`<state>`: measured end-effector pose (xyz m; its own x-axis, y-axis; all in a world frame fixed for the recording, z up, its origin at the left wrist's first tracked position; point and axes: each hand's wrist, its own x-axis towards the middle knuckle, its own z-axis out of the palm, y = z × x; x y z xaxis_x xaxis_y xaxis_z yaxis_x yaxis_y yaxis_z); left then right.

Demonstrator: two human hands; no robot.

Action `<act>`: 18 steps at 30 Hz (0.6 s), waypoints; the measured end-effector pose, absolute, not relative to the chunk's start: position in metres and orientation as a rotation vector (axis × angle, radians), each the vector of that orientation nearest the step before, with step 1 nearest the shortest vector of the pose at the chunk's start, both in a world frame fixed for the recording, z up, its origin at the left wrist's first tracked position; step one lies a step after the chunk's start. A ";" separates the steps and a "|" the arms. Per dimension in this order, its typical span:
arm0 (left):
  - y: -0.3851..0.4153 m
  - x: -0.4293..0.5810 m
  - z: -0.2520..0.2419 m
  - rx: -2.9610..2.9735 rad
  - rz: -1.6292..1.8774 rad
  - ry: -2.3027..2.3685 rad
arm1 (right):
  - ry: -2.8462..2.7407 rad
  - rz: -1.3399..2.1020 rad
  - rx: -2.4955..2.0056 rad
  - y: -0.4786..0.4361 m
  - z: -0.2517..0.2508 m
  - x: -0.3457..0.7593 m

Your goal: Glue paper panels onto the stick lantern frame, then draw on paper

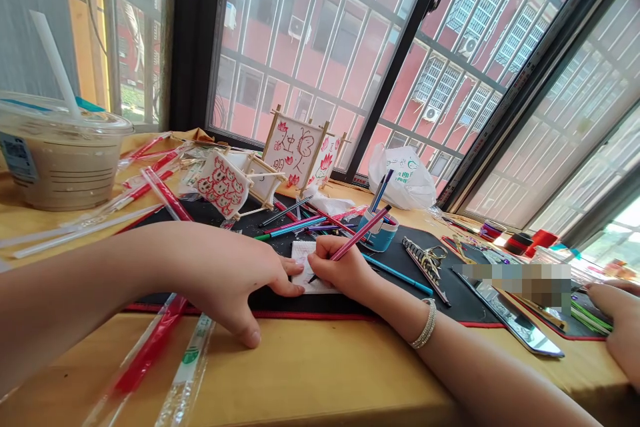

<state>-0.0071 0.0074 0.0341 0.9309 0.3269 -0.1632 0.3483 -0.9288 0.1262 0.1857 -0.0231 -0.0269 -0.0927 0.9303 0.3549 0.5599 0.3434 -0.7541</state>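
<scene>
My right hand [345, 265] grips a pink felt-tip pen [361, 233], its dark tip down on a small white sheet of paper [305, 252]. Spread out on the left, my left hand [245, 273] touches the paper's left edge with its fingertips, thumb toward the yellow tablecloth. The paper lies on a black mat [280, 303] with a red border. Just beyond the right hand is a blue and white cup [383, 232] with pens in it. A blue pen [397, 273] rests on the mat beside the right wrist. What is drawn on the paper is hard to make out.
Behind the hands stand a lantern with red drawings [295, 153] and a smaller one [225, 183] lying tilted. At left are a drink cup [65, 153] and plastic-wrapped straws [167, 193]. A phone [510, 313], a spiral notebook [425, 267] and another person's hand [620, 320] are at right.
</scene>
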 end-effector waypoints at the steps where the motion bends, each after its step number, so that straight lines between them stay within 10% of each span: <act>1: 0.007 -0.007 0.034 2.912 -0.253 0.505 | -1.785 0.549 -1.324 -0.023 -0.027 0.186; 18: 0.006 -0.007 0.037 2.851 -0.340 0.541 | -1.845 0.438 -1.259 -0.022 -0.028 0.184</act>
<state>-0.0071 0.0063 0.0365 0.9056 0.3316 -0.2645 0.3823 -0.9082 0.1703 0.1845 -0.0223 -0.0276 -0.1437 0.8856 0.4417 0.5927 0.4345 -0.6782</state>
